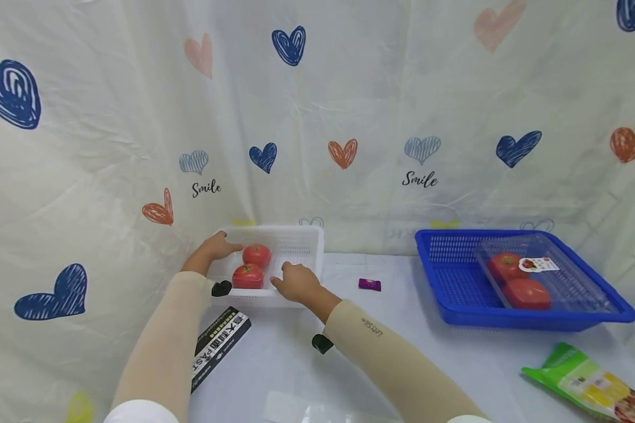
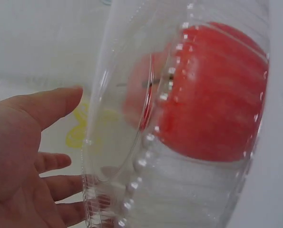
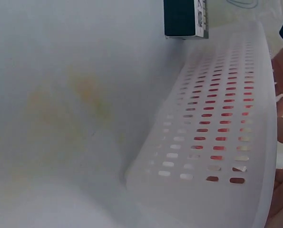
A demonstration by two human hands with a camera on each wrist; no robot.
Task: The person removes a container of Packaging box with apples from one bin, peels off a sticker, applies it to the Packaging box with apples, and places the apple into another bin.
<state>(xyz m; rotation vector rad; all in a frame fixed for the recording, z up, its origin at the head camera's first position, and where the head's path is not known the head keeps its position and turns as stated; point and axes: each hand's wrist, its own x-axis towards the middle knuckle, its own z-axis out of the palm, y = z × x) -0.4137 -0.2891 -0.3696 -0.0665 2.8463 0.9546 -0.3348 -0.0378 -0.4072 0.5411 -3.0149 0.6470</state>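
Two red apples (image 1: 249,276) sit in a clear plastic box (image 2: 136,173) inside a white perforated basket (image 1: 296,298). My left hand (image 1: 218,247) is at the basket's left end, by the box. In the left wrist view that hand has its thumb and fingers spread, the fingertips overlapping the box's clear edge. My right hand (image 1: 298,284) reaches over the basket's near right rim, thumb and forefinger toward the apples. Most of its fingers are hidden behind the basket wall in the right wrist view, so I cannot tell whether they grip the box.
To the right stands a blue basket (image 1: 439,294) with a second clear box (image 1: 571,282) of red fruit. Between the baskets lies a small purple packet (image 1: 370,285). A black pasta box (image 1: 219,346) is before the white basket; a green-and-yellow bag (image 1: 587,379) lies at the front right.
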